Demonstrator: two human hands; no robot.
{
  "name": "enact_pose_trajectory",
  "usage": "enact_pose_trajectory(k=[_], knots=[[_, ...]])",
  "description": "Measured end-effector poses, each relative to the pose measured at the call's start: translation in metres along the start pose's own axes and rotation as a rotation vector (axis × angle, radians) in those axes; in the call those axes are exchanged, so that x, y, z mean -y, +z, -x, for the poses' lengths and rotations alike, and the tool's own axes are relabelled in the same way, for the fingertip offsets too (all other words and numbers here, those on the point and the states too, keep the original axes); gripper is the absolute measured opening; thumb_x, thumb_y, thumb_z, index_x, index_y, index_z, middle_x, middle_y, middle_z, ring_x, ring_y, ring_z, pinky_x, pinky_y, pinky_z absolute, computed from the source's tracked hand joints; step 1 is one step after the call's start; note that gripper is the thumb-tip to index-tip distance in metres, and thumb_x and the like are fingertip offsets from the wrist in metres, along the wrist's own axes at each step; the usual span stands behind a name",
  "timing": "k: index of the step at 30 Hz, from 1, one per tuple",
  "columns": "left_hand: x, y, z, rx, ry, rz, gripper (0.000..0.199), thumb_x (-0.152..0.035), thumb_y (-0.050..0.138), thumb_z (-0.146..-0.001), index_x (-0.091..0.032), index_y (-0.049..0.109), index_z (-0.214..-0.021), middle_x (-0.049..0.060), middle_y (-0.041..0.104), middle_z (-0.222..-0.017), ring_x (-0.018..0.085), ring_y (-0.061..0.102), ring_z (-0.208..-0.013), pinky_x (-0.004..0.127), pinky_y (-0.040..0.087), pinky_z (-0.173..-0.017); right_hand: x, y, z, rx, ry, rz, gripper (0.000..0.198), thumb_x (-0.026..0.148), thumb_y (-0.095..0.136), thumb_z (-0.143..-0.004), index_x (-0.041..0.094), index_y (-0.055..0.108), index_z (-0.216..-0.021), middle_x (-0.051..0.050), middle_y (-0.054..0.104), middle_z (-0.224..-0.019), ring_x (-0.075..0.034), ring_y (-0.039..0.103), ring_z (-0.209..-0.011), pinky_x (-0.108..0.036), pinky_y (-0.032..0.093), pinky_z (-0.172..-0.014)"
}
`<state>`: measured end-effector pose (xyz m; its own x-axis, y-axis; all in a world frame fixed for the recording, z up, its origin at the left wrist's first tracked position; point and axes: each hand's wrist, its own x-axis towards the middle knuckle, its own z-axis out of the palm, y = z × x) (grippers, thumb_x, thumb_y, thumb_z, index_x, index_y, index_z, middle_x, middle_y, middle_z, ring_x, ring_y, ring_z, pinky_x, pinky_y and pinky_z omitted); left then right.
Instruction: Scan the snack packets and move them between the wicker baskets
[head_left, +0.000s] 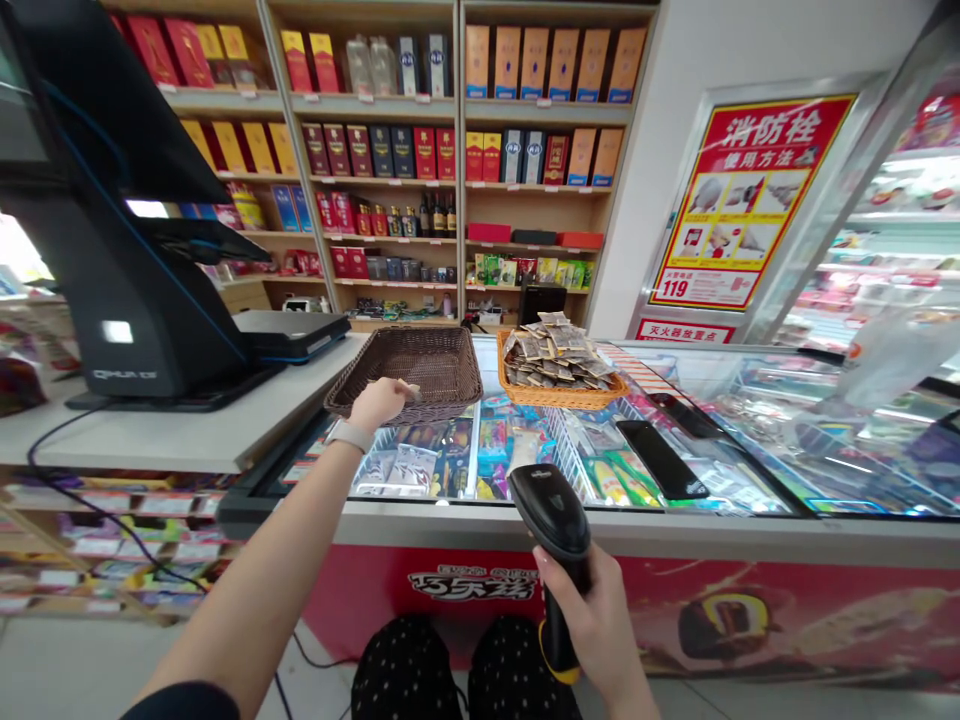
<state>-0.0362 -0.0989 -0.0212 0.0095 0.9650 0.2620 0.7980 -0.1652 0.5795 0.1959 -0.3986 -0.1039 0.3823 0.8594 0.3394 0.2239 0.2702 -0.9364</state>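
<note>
My left hand, a pale watch on its wrist, reaches over the near side of a dark brown woven basket. Its fingers are closed on a small packet, of which only a pale edge shows. The rest of that basket looks bare. A black barcode scanner with a yellow-tipped handle is gripped upright in my right hand, in front of the freezer. To the right of the brown basket, an orange woven basket holds a heap of small brownish packets.
Both baskets rest on a glass-topped freezer full of packaged goods. A black phone lies on the glass at right. A checkout terminal stands on the left counter, its cable hanging down. Shelves of boxed bottles line the back.
</note>
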Motion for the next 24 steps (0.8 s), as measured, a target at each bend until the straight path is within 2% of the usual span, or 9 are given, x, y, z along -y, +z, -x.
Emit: enact_pose_trajectory(k=[4,8,12,15,17,20,22,24], knots=[[-0.005,0.006,0.009,0.085,-0.005,-0.338,0.039,-0.020,0.053,-0.089,-0.025,0.079,-0.117,0.013,0.076,-0.122,0.031,0.071,-0.111,0.040,0.053,-0.098,0.000,-0.001,0.000,-0.013,0.019,-0.028,0.042,0.053,0.070,-0.088,0.012,0.078,-0.088,-0.001,0.060,-0.061,-0.017,0.053,-0.057,-0.025,0.043,-0.054],[-0.005,0.007,0.016,0.048,0.077,-0.407,0.042,-0.016,0.046,-0.093,-0.023,0.078,-0.119,0.013,0.074,-0.125,0.032,0.070,-0.114,0.041,0.053,-0.099,0.002,-0.002,0.001,-0.034,0.017,-0.040,0.042,0.055,0.070,-0.087,0.013,0.079,-0.087,-0.003,0.063,-0.063,-0.019,0.056,-0.061,-0.026,0.045,-0.056],[-0.007,0.008,0.025,-0.145,0.200,-0.271,0.045,-0.013,0.043,-0.092,-0.014,0.072,-0.127,0.019,0.070,-0.126,0.032,0.069,-0.113,0.043,0.053,-0.099,0.003,-0.003,-0.001,-0.050,-0.012,-0.036,0.043,0.056,0.068,-0.088,0.014,0.080,-0.087,-0.003,0.064,-0.063,-0.020,0.057,-0.061,-0.027,0.044,-0.056],[-0.023,0.017,0.036,-0.235,0.360,-0.144,0.046,-0.015,0.043,-0.092,-0.010,0.064,-0.133,0.020,0.069,-0.122,0.032,0.068,-0.112,0.046,0.051,-0.102,0.002,-0.008,-0.003,-0.065,0.009,-0.046,0.043,0.055,0.069,-0.087,0.013,0.080,-0.089,-0.002,0.063,-0.061,-0.018,0.055,-0.057,-0.027,0.044,-0.055],[-0.042,0.031,0.043,-0.202,0.470,-0.030,0.043,-0.017,0.045,-0.092,-0.012,0.065,-0.130,0.017,0.070,-0.119,0.030,0.068,-0.111,0.046,0.050,-0.103,0.000,-0.012,-0.005,-0.091,0.024,-0.043,0.042,0.054,0.070,-0.087,0.013,0.080,-0.091,-0.003,0.066,-0.064,-0.019,0.058,-0.059,-0.027,0.045,-0.056],[-0.078,0.058,0.047,-0.068,0.554,0.187,0.039,-0.017,0.051,-0.089,-0.016,0.067,-0.124,0.013,0.073,-0.114,0.027,0.070,-0.105,0.041,0.053,-0.098,-0.004,-0.018,-0.007,-0.127,0.031,-0.042,0.043,0.054,0.070,-0.087,0.013,0.081,-0.096,-0.007,0.073,-0.072,-0.023,0.065,-0.070,-0.027,0.050,-0.062],[-0.103,0.079,0.043,0.031,0.509,0.342,0.033,-0.017,0.058,-0.085,-0.019,0.069,-0.117,0.010,0.075,-0.107,0.025,0.071,-0.099,0.037,0.055,-0.094,-0.008,-0.022,-0.007,-0.142,0.045,-0.042,0.044,0.055,0.070,-0.087,0.014,0.081,-0.097,-0.008,0.075,-0.075,-0.024,0.067,-0.072,-0.028,0.051,-0.064],[-0.126,0.099,0.033,0.106,0.374,0.546,0.025,-0.017,0.066,-0.080,-0.019,0.071,-0.105,0.009,0.076,-0.096,0.024,0.072,-0.091,0.034,0.056,-0.089,-0.011,-0.025,-0.007,-0.159,0.058,-0.034,0.045,0.056,0.069,-0.087,0.014,0.081,-0.095,-0.008,0.076,-0.075,-0.024,0.067,-0.071,-0.028,0.050,-0.062]])
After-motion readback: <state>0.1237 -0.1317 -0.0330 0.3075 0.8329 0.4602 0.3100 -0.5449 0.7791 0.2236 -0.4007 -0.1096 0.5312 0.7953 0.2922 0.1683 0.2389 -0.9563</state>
